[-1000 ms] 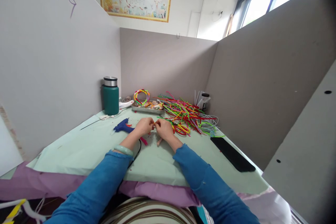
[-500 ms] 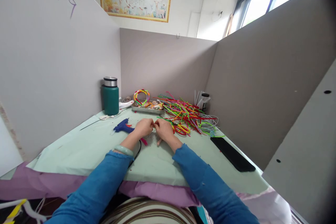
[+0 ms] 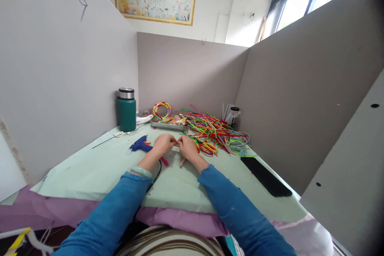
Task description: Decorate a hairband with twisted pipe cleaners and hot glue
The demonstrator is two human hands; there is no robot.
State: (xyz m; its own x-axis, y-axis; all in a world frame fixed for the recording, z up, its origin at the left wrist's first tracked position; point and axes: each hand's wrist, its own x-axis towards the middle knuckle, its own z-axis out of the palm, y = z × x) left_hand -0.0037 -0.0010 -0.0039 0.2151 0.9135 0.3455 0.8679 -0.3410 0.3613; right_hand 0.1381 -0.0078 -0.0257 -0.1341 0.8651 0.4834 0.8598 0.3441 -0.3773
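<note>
My left hand (image 3: 162, 145) and my right hand (image 3: 188, 147) meet fingertip to fingertip over the pale green table cover (image 3: 90, 168). Both are pinched on a small piece between them, too small to name. A pink pipe cleaner piece (image 3: 164, 161) lies just under my left hand. A blue glue gun (image 3: 139, 146) rests right beside my left hand, its black cord (image 3: 156, 174) running back under my wrist. A pile of coloured pipe cleaners (image 3: 217, 133) lies just beyond my right hand.
A green flask (image 3: 126, 111) stands at the back left. A metal tray (image 3: 168, 123) with small bits and a multicoloured ring (image 3: 161, 109) sits at the back. A black flat object (image 3: 265, 175) lies at the right. Partition walls close in three sides.
</note>
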